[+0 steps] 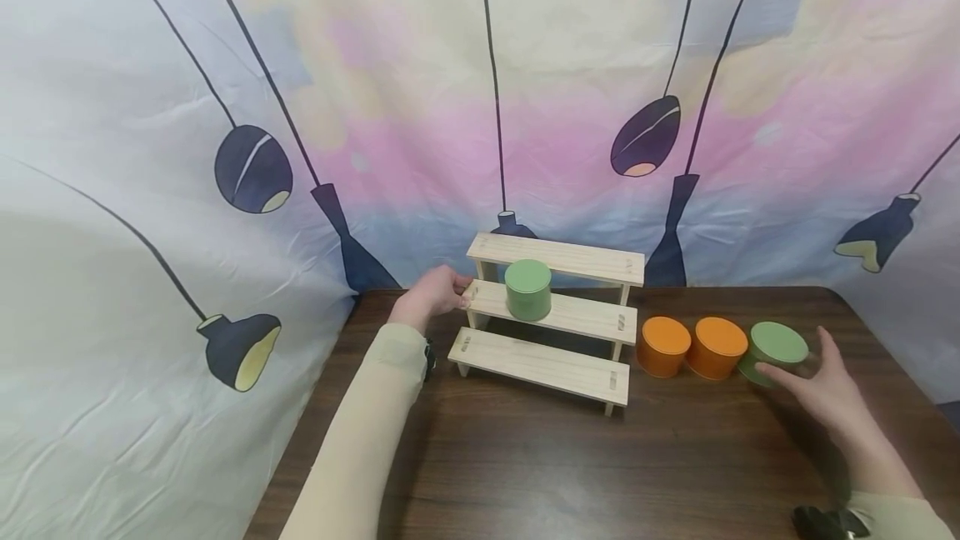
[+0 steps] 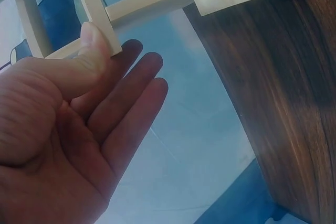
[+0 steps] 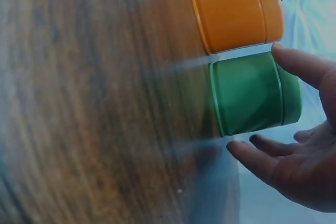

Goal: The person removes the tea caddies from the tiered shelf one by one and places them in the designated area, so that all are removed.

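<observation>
A three-step wooden display stand (image 1: 581, 317) stands on the table, and a green round tin (image 1: 528, 290) sits on its middle step. At the left end of that step my left hand (image 1: 433, 297) pinches the board; the left wrist view shows the thumb (image 2: 90, 40) on the wood and the other fingers extended beyond it. To the stand's right is a second green tin (image 1: 778, 346). My right hand (image 1: 828, 386) is spread around this tin, thumb on one side and fingers on the other. In the right wrist view small gaps show between fingers (image 3: 257, 158) and tin.
Two orange tins (image 1: 663, 346) stand in a row between the stand and the right-hand green tin. The dark wooden table (image 1: 540, 465) extends toward me. Behind it hangs a cloth (image 1: 420, 107) printed with lamps, close to the table's back edge.
</observation>
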A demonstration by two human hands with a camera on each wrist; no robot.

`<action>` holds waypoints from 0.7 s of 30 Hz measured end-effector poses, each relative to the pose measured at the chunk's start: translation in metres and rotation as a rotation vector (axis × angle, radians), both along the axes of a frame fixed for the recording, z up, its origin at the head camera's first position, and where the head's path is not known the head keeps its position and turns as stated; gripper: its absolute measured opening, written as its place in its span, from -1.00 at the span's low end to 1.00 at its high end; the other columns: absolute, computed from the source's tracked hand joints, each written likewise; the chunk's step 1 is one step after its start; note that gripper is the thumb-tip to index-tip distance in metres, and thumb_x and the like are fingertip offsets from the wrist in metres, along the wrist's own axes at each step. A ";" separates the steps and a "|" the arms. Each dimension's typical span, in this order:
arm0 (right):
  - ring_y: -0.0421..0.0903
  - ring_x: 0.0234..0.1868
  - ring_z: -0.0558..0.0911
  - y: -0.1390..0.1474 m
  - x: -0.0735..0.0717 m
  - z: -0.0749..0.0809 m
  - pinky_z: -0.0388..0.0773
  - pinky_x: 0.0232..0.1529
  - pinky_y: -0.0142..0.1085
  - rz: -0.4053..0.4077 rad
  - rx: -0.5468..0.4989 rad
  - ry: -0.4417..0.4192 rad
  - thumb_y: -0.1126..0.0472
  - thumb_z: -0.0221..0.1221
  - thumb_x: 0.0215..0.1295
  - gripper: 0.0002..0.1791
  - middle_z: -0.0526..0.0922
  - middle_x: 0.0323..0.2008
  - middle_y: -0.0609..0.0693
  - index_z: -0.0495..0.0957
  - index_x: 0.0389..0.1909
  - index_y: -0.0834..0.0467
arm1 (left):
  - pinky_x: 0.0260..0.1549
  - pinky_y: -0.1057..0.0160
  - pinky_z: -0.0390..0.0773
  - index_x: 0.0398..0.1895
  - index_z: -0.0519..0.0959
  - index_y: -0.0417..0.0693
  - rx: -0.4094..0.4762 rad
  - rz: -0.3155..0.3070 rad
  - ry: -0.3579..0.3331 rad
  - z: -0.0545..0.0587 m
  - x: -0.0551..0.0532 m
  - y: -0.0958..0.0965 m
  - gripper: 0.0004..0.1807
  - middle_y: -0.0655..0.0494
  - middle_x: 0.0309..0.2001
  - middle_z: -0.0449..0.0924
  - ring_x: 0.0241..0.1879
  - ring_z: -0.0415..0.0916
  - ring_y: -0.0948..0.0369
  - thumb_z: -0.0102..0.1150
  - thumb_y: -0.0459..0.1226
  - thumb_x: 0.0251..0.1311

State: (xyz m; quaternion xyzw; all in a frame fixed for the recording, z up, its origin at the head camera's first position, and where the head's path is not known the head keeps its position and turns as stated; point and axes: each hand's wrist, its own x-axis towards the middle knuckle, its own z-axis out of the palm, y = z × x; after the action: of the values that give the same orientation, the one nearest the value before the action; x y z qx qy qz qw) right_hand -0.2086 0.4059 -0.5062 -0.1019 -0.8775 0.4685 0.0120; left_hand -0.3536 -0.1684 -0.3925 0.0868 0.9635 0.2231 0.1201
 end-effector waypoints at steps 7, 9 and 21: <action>0.56 0.59 -0.41 -0.016 0.008 0.010 -0.26 0.47 0.54 -0.109 -0.043 0.155 -0.03 0.38 0.44 0.49 -0.68 0.62 0.37 -0.88 0.59 -0.06 | 0.19 0.00 0.65 0.54 0.48 -0.11 0.017 0.012 -0.009 -0.002 -0.001 0.001 -0.36 -0.14 0.30 0.66 0.25 0.62 -0.06 0.40 -0.28 0.42; 0.45 0.62 -0.51 -0.023 0.010 0.016 -0.37 0.49 0.50 -0.141 -0.037 0.202 0.00 0.39 0.42 0.49 -0.74 0.63 0.23 -0.86 0.61 -0.08 | 0.19 0.00 0.65 0.53 0.48 -0.11 0.025 0.016 -0.011 -0.001 -0.001 0.001 -0.36 -0.14 0.29 0.66 0.25 0.62 -0.06 0.40 -0.29 0.42; -0.05 0.72 -0.28 -0.082 0.015 0.053 -0.33 0.66 0.04 -0.302 -0.216 0.412 0.17 0.40 0.37 0.30 -0.37 0.75 -0.04 -0.42 0.75 -0.27 | 0.20 -0.02 0.65 0.55 0.47 -0.08 0.058 0.051 -0.022 -0.002 0.002 0.002 -0.36 -0.15 0.27 0.68 0.25 0.63 -0.06 0.38 -0.30 0.43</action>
State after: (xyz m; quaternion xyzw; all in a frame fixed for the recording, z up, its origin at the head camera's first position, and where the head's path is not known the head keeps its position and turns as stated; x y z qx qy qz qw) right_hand -0.1936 0.3239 -0.4536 -0.1348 -0.7765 0.5630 0.2489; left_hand -0.3514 -0.1662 -0.3949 0.0633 0.9571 0.2551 0.1222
